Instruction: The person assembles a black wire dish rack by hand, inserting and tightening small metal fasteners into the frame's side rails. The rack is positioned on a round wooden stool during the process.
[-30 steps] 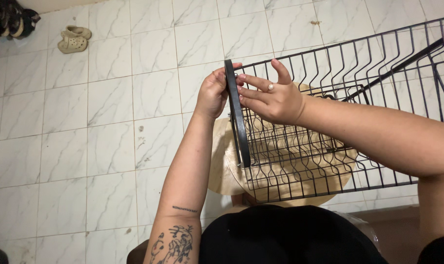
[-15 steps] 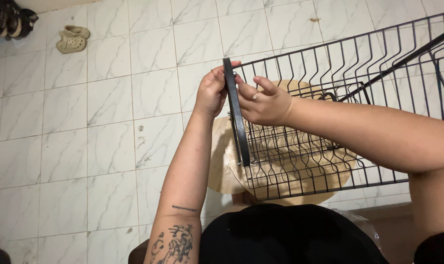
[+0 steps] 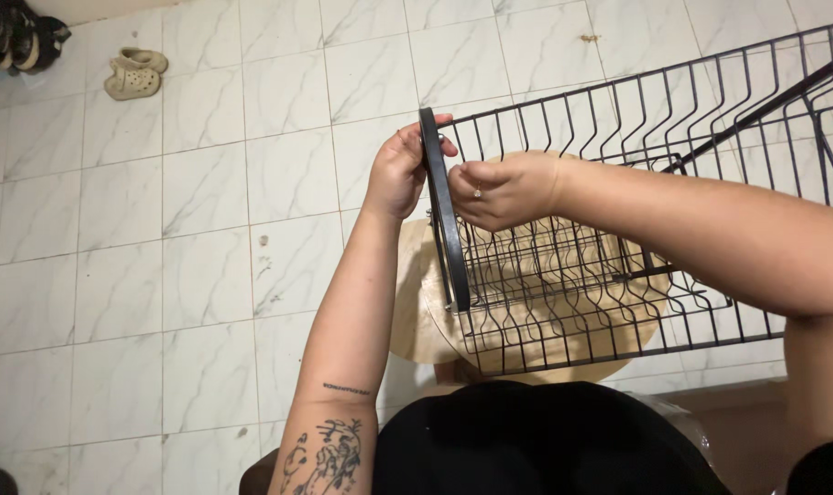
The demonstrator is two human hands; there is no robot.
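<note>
left hand [image 3: 400, 174] grips black bar [image 3: 444, 220] | right hand [image 3: 501, 190] now curled shut against bar, fingers no longer spread | wire rack [image 3: 618, 266] unmoved

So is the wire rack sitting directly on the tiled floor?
No, the black wire rack rests on a round wooden stool, with the tiled floor below it.

Two bare forearms, no sleeves in view. Left hand [image 3: 400, 172] plain, no jewellery seen. Below it, on the left forearm: a thin line of small dark script tattoo [image 3: 347, 390], then a larger dark tattoo [image 3: 329, 458] of tangled line-work just beyond, cut off by the frame edge. Right hand [image 3: 501, 191] with a small ring [image 3: 477, 193] on one finger, pale stone or bead. Black garment [image 3: 545, 440] over the torso, well below both hands.
</note>
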